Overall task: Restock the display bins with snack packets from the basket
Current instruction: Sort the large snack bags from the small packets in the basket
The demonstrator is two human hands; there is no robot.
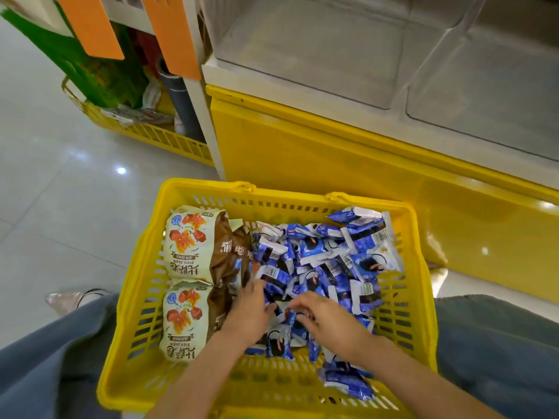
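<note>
Snack packets fill a yellow basket (266, 385) set on the floor between the person's knees. Small blue packets (332, 255), glossy, crinkled and too many to count, are heaped across its middle and right. Two large cream-and-brown bags (187, 246) lie end to end along its left wall, with more brown wrappers tucked beside them. The basket is slotted plastic, and its near end shows bare bottom.

Both hands are down in the blue heap. The left hand (252, 309) reaches in just beside the bags, and the right hand (329, 319) curls over packets close by. I cannot tell whether either actually pinches one.

Beyond the far rim stands a glossy yellow cabinet (302, 152) topped by clear-walled display bins (302, 83). A second basket (157, 137) sits at the left under two orange tags (172, 34), on a shiny tiled floor (60, 182).
</note>
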